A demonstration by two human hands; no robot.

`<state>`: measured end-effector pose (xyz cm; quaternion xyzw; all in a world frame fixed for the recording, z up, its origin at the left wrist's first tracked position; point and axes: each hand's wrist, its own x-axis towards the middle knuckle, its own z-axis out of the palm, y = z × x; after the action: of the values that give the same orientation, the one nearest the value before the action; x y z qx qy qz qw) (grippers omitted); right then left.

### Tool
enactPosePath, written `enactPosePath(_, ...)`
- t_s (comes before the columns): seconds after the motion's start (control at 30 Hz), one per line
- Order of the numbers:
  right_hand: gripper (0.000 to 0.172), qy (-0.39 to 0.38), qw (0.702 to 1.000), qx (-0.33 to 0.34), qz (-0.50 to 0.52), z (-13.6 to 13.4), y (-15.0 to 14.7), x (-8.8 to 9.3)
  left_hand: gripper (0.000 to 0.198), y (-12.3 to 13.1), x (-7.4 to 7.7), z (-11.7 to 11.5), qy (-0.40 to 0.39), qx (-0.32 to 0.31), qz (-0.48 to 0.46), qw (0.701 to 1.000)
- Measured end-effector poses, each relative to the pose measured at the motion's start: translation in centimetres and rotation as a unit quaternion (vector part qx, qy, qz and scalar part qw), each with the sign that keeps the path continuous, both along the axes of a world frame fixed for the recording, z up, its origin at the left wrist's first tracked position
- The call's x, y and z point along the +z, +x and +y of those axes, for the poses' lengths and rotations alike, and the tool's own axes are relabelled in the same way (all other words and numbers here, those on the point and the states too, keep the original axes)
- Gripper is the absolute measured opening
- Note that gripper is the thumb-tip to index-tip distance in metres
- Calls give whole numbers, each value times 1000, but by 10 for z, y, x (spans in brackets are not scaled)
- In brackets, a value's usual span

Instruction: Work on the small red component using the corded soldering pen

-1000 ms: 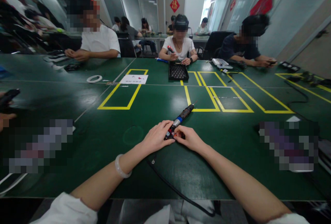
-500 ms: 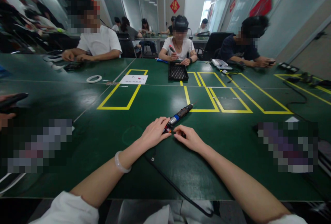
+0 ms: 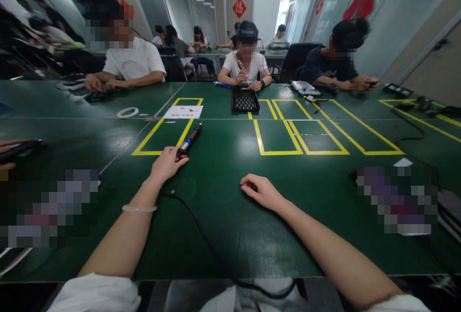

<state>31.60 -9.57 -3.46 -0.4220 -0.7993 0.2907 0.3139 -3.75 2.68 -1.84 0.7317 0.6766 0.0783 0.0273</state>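
Note:
My left hand (image 3: 166, 164) is closed around the rear end of an electric screwdriver (image 3: 188, 142), which has a dark body, a blue band and a thin bit. The tool points away and to the right, its tip near the right side of a yellow tape outline. A black cord (image 3: 201, 235) runs from beside my left wrist to the table's near edge. My right hand (image 3: 264, 191) rests on the green table (image 3: 216, 206) with its fingers curled inward. A dark gap shows inside that curl, and whether it holds anything is hidden.
Yellow tape outlines (image 3: 281, 152) mark the table. A printed sheet (image 3: 183, 112) and a white ring (image 3: 127, 112) lie at the left. Across the table, a person holds a tool over a black tray (image 3: 245, 101). Blurred-out objects flank my arms.
My left hand has carried the electric screwdriver left and forward from the middle, away from my right hand. The cord has shifted left with it. My right hand stays in place.

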Motion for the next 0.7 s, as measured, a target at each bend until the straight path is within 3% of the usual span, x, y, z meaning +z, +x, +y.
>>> enactPosePath(0.17,9,2,1000,-2,-7,-1,0,4,67,-59,2,6,13,89,5,996)
enactPosePath(0.3,9,2,1000,-1,-12,-1,0,4,66,-82,5,1,25,154,-1,988)
enactPosePath(0.53,9,3,1000,-1,-14,-1,-1,3,58,-74,4,-7,109,157,31,981)
enactPosePath(0.7,9,4,1000,0,-19,-1,-2,4,38,-63,13,-8,103,171,50,979)
